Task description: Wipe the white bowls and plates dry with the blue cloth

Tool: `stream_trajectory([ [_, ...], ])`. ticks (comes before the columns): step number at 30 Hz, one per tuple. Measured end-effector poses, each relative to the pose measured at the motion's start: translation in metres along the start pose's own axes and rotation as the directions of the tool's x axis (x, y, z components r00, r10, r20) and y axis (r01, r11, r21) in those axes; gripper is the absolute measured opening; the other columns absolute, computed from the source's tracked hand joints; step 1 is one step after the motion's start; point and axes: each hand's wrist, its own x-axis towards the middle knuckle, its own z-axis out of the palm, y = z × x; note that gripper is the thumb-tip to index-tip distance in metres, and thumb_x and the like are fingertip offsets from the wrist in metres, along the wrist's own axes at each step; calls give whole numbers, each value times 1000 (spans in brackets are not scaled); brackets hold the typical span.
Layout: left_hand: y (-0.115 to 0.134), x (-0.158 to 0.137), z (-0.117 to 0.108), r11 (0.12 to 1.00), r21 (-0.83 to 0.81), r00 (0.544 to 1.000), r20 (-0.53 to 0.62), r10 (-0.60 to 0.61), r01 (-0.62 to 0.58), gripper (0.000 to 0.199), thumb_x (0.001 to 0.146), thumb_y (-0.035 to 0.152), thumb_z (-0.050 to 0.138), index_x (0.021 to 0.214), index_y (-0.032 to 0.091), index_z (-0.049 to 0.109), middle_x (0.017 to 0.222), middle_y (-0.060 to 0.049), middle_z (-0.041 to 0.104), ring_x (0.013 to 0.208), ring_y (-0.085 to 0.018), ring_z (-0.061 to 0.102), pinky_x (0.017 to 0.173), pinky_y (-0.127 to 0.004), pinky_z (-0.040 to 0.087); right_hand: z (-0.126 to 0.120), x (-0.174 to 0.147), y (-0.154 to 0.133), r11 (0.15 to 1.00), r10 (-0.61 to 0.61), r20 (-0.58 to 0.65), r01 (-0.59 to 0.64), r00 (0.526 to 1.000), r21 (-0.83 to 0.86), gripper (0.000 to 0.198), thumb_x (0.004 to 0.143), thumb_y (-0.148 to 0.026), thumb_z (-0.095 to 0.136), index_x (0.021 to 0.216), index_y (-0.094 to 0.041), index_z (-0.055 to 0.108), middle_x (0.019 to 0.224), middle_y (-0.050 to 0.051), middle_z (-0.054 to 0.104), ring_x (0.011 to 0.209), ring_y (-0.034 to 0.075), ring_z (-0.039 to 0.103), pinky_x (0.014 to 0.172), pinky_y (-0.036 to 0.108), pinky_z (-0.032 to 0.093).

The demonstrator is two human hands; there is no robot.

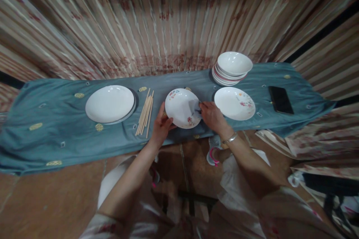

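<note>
Fingers of the left hand (160, 127) grip the floral plate (179, 110) by its left rim; right hand (212, 115) pinches a greyish cloth (193, 106), I think. Plate's right of the wooden chopsticks (146, 112). Wiping step, seemingly; next stroke needs it steady.

Layout, Left to Right

On the teal patterned tablecloth (67, 134), a stack of round white plates (110, 102) lies left of thin pale wooden chopsticks (144, 114). Next is a round white floral dish (179, 109), between the left hand (162, 126) and right hand (211, 115). To its right lies a second round white floral dish (231, 105), before stacked round white bowls (235, 64). A black rectangular phone (281, 100) lies rightmost; a pleated fabric curtain (168, 26) hangs behind.
</note>
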Motion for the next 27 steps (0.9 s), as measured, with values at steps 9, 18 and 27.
stream_trajectory([
  [9, -3, 4, -3, 1000, 26, 1000, 7, 5, -5, 107, 71, 27, 82, 161, 27, 25, 117, -7, 75, 96, -22, 70, 73, -32, 62, -14, -21, -8, 987, -154, 67, 151, 986, 55, 27, 88, -4, 51, 109, -8, 69, 124, 22, 66, 120, 32, 57, 105, 47, 43],
  [18, -3, 4, -2, 1000, 19, 1000, 11, 0, 0, 103, 72, 27, 80, 160, 29, 28, 120, -6, 74, 96, -22, 70, 74, -32, 62, -19, -29, -19, 921, -275, 75, 240, 959, 308, 24, 91, -15, 62, 113, -14, 70, 117, 14, 73, 112, 28, 66, 103, 46, 49],
  [27, -2, 1, 2, 999, -32, 1000, 6, 4, -4, 97, 72, 24, 81, 157, 29, 36, 112, -5, 75, 88, -19, 69, 71, -31, 61, -13, -28, -50, 891, -210, 42, 173, 977, 419, 24, 95, -22, 63, 117, -14, 64, 120, 16, 72, 114, 29, 66, 100, 45, 54],
])
